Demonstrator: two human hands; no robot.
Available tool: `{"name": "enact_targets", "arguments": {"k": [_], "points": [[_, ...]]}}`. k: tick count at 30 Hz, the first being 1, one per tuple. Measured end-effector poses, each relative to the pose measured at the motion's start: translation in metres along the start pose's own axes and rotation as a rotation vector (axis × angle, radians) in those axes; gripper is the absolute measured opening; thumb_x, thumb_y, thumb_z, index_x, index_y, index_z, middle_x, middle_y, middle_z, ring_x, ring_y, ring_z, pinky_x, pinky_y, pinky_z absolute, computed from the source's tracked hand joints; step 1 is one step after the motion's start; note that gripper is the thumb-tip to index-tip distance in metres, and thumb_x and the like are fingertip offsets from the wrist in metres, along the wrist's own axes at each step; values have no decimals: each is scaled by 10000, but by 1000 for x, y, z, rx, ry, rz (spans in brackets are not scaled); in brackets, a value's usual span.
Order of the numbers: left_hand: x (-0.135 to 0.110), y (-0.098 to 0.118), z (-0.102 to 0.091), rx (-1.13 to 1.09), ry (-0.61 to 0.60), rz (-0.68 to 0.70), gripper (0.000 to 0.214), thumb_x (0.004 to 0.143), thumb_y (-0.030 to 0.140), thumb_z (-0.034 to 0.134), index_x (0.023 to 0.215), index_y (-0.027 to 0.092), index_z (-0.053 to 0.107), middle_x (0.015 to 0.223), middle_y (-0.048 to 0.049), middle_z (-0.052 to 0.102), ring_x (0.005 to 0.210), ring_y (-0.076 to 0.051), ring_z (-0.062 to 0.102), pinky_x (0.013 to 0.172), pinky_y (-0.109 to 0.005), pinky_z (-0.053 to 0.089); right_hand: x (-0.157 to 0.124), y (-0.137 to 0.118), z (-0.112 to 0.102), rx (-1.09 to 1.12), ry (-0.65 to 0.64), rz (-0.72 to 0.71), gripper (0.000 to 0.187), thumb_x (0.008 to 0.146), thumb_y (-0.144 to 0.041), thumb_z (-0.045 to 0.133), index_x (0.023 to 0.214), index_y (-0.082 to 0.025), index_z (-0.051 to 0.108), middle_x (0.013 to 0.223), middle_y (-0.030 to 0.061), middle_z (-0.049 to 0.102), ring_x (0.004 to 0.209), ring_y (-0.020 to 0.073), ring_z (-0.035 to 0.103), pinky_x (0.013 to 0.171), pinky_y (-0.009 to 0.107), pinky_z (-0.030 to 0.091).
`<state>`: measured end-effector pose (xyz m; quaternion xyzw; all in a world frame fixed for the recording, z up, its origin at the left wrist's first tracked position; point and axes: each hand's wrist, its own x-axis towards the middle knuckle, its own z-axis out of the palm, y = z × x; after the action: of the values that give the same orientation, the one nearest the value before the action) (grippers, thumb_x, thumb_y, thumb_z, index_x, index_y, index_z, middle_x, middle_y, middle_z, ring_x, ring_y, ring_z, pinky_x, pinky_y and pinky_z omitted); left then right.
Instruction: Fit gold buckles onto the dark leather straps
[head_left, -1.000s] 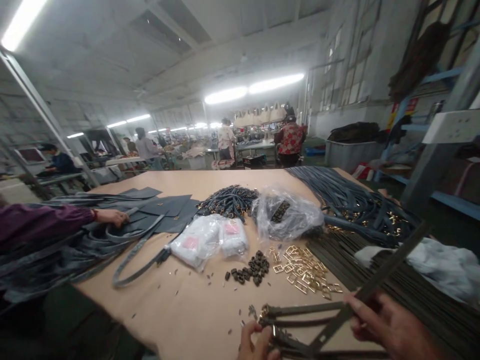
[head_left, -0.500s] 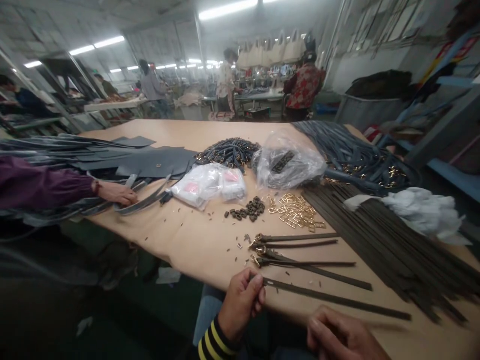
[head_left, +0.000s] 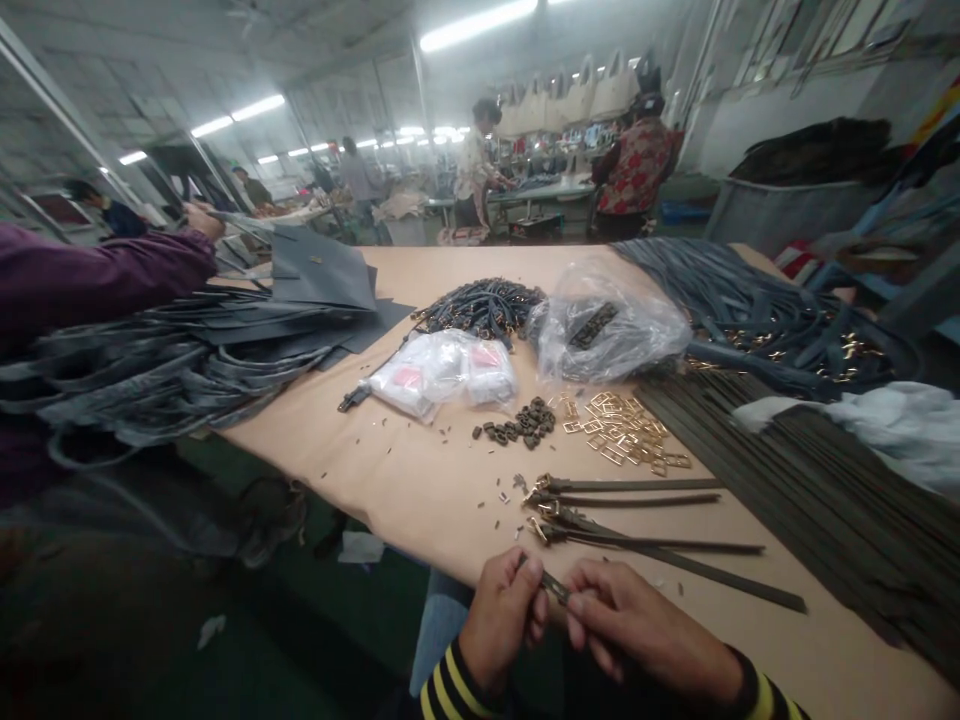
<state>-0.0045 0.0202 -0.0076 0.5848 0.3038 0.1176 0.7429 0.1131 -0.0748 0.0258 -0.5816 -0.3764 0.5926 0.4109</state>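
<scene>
Near the table's front edge, my left hand [head_left: 504, 608] pinches the end of a dark olive strap [head_left: 553, 587]. My right hand [head_left: 628, 618] has its fingers closed on the same strap just to the right. Only a short piece shows between the two hands; the rest is hidden. Just beyond lie several olive straps [head_left: 660, 543] with gold buckles at their left ends. Farther back are a pile of dark small loops [head_left: 529, 425] and a heap of gold buckles [head_left: 622, 430]. Small bits are scattered around them.
White plastic packets [head_left: 442, 370] and a clear bag [head_left: 611, 330] stand mid-table. Long olive straps [head_left: 780, 470] and blue-grey straps [head_left: 750, 300] cover the right. At left, a co-worker's purple sleeve [head_left: 112, 265] reaches over blue-grey pieces [head_left: 322, 275].
My right hand has come left and taken hold of the strap by my left hand. The co-worker's hand has risen, and a blue-grey panel is lifted. The view has shifted slightly left.
</scene>
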Motion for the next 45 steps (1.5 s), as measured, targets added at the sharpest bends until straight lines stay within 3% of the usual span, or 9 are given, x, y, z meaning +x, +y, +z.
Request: {"name": "enact_targets", "arguments": {"k": [5,10,16,22,28,34,39,45], "points": [[10,-3,-9,-16,162,-26,424,709,536,464,601,130,409,427,52,410,331,-24,331,324,-144,235,13,11,-3,204,-17,45,473,671,-538,542,775,-86,452,665,45,573,475,54,504,441,154,378],[13,-7,-11,-87,197,-67,443,713,545,444,680,104,464,456,44,435,323,-21,337,300,-132,243,19,18,0,286,17,155,559,579,-591,612,772,-93,448,700,46,584,522,60,532,479,158,399],[14,-3,-10,-161,220,-84,482,701,539,467,808,70,491,457,43,453,316,-25,351,287,-125,253,21,22,-1,325,-10,146,522,624,-553,610,806,-90,450,711,48,586,521,55,531,478,156,400],[13,-4,-10,-194,240,-89,460,689,519,490,850,88,471,428,68,433,300,-22,325,277,-118,230,23,26,0,311,-3,151,515,628,-552,604,804,-101,425,752,67,593,539,65,542,474,156,398],[13,-5,-13,-105,228,-66,417,682,505,497,765,97,474,431,62,432,300,-22,330,285,-127,225,25,26,2,284,-10,138,527,618,-567,599,805,-100,441,729,55,589,512,63,528,462,161,398],[8,1,-15,-25,195,-39,325,704,427,457,739,104,470,478,48,441,350,-35,369,336,-152,268,30,29,3,165,32,46,505,739,-581,447,733,-80,514,479,-29,442,396,37,391,400,150,288],[1,1,-16,177,215,74,180,742,258,393,824,115,466,567,26,478,459,-49,409,441,-173,324,28,25,5,123,57,22,393,668,-492,549,745,-121,441,567,-30,454,469,60,410,459,191,365],[3,-5,-17,160,228,69,178,779,284,384,872,134,404,632,15,506,449,-47,396,419,-178,308,26,17,8,-16,95,56,322,688,-434,458,763,-121,444,555,-19,464,490,83,436,472,206,366]]}}
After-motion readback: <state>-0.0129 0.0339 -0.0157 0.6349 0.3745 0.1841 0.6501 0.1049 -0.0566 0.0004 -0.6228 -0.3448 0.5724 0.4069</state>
